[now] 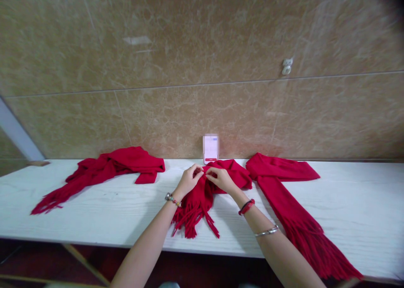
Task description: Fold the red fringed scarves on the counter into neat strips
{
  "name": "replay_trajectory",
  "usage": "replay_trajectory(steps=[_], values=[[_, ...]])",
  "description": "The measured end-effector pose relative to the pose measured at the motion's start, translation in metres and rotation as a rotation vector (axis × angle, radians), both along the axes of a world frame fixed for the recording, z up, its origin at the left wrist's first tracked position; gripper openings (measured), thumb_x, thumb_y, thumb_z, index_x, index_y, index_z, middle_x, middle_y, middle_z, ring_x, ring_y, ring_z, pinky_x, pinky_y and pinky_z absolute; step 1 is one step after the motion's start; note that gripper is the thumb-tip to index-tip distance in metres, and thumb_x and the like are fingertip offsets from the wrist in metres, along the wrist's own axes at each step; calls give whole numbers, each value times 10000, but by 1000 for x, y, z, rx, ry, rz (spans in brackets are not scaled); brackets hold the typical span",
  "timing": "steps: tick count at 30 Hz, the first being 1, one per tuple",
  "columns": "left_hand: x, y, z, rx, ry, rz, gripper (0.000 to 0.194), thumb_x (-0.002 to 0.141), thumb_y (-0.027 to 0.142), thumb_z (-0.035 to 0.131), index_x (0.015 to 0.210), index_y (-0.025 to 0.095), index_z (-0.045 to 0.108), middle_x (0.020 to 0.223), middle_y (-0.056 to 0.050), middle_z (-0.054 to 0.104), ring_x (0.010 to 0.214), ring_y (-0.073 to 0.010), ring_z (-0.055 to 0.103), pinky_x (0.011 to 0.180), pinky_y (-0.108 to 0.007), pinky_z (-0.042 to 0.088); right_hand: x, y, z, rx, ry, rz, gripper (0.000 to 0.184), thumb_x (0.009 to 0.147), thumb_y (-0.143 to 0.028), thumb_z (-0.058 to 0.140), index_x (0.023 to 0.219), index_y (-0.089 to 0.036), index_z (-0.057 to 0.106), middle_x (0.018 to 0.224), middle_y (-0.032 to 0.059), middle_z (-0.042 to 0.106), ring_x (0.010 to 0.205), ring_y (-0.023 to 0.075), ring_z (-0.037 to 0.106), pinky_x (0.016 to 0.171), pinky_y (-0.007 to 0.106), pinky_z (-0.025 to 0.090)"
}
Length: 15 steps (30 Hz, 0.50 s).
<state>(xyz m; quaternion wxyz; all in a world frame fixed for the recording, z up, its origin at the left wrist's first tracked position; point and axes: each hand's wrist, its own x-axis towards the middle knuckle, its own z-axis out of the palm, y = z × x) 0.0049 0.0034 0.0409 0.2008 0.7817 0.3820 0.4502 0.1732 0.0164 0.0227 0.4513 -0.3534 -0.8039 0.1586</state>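
Observation:
In the middle of the white table a red fringed scarf (232, 174) lies bunched up, its fringe fanning toward the table's front edge. My left hand (190, 178) pinches the scarf near its upper left part, with thumb and forefinger together. Close beside it, fingertips nearly meeting, my right hand (219, 178) pinches the same cloth. The exact bit of fabric between the fingers is too small to make out. A beaded bracelet (173, 199) circles my left wrist; a red band (246, 207) and a silver bangle (267, 231) are on my right arm.
Another red scarf (116, 166) lies crumpled on the left of the white table (104, 212). A third red scarf (280, 191) is folded at the right, its fringe reaching the front edge. A phone (211, 147) leans against the brown marbled wall (176, 115) behind.

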Motion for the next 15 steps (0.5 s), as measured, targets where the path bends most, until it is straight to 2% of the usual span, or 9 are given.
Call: replay_trajectory(steps=[3,5,10,12,15], values=[[1,-3,-1,-2,44,-15,114,783,233,541,875,177,505,822,-12,593,764,-141,573,734,-262,465,-1,0,3,-6,69,-47,100,752,-228,529,709,-180,606,718,33,631,673,160,550,655,288,427],[2,-4,-2,18,106,26,213,728,202,598,916,183,499,855,-16,596,798,-153,574,752,-274,464,-1,0,4,-60,165,-50,114,730,-262,544,656,-182,577,675,17,600,652,154,529,633,280,415],[-3,-1,-2,107,186,121,241,733,103,546,951,199,513,883,-26,613,841,-164,586,796,-295,458,1,-3,9,-368,429,123,188,685,-340,581,615,-178,515,572,-38,508,558,114,465,558,243,372],[-7,2,0,143,186,157,241,746,108,551,963,207,517,886,-24,622,840,-163,593,787,-286,463,1,-6,12,-428,496,181,196,668,-339,600,613,-179,501,579,-42,501,557,107,452,555,236,357],[-14,4,4,223,200,300,279,749,90,550,995,218,517,891,-24,631,844,-170,594,781,-280,459,0,-10,15,-464,533,249,206,650,-333,618,607,-182,485,592,-43,497,563,104,442,566,236,348]])
